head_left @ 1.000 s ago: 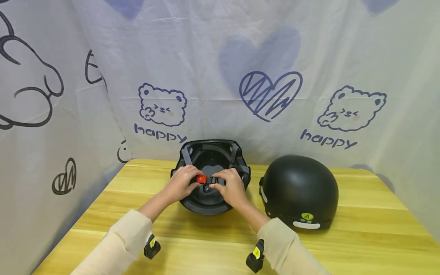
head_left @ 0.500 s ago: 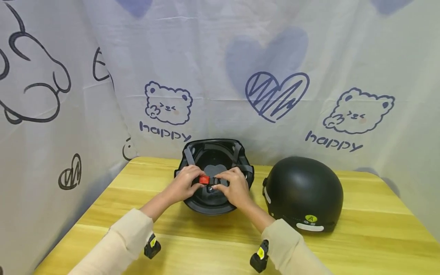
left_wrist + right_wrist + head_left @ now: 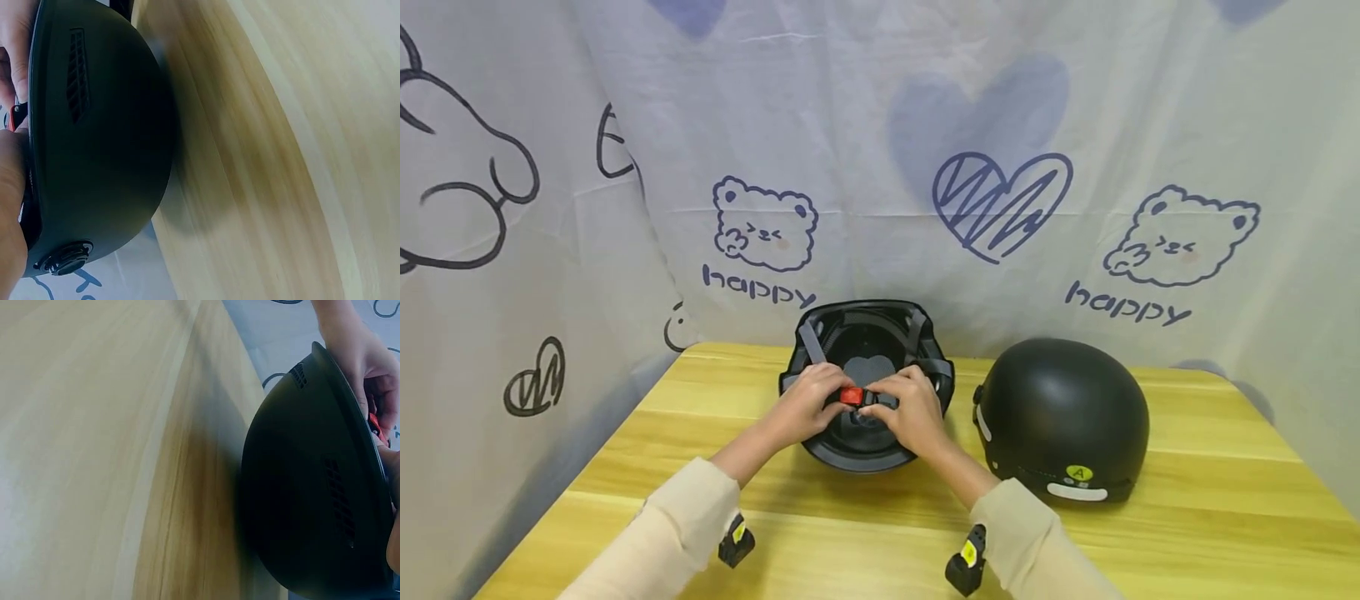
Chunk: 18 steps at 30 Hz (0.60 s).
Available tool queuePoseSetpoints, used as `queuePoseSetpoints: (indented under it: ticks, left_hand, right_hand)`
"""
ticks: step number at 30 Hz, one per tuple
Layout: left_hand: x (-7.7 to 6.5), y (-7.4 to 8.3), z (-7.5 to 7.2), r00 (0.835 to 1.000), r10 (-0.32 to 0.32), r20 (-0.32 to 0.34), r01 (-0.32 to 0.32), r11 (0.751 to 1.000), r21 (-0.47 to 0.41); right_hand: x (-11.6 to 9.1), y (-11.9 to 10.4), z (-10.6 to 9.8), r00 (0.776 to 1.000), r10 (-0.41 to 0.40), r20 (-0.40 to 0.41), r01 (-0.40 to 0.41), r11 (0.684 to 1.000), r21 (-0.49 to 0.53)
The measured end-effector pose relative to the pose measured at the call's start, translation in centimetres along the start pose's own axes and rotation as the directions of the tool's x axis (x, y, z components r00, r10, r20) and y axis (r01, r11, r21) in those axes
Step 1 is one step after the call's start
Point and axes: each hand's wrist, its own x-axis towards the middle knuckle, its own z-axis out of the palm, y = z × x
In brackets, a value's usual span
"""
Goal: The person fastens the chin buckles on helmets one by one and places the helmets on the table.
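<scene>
An upturned black helmet (image 3: 868,457) lies on the wooden table with its hollow side up, its grey straps showing inside. Over its opening, my left hand (image 3: 805,406) pinches the red end of the chin-strap buckle (image 3: 852,396) between thumb and fingers. From the other side, my right hand (image 3: 913,410) pinches the black end of the same buckle. The red and black pieces sit right against each other. In the left wrist view the helmet's shell (image 3: 119,137) hides most of the fingers; a bit of red shows at the rim. The right wrist view also shows the red piece (image 3: 375,425).
A second black helmet (image 3: 1063,417), right side up with a yellow "A" sticker, stands to the right on the table (image 3: 820,550). A printed cloth (image 3: 865,167) hangs close behind the table. Small black wrist cameras (image 3: 966,562) hang below both sleeves.
The red piece has moved right toward the black piece, and the gap between them has narrowed. My left hand has shifted slightly right with it. Both helmets stay in place.
</scene>
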Motion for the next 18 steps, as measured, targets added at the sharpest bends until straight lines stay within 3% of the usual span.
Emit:
queuePoseSetpoints:
  ticks: [9, 18]
  left_hand:
    - [0.27, -0.21, -0.06, 1.000, -0.010, 0.018, 0.010, 1.000, -0.028]
    - [0.80, -0.54, -0.11, 0.998, -0.048, 0.043, 0.049, 0.999, -0.007]
  right_hand:
    - [-0.42, -0.04, 0.19, 0.997, 0.066, 0.025, -0.067, 0.997, 0.037]
    - [0.01, 0.31, -0.40, 0.999, 0.037, 0.014, -0.038, 0.995, 0.094]
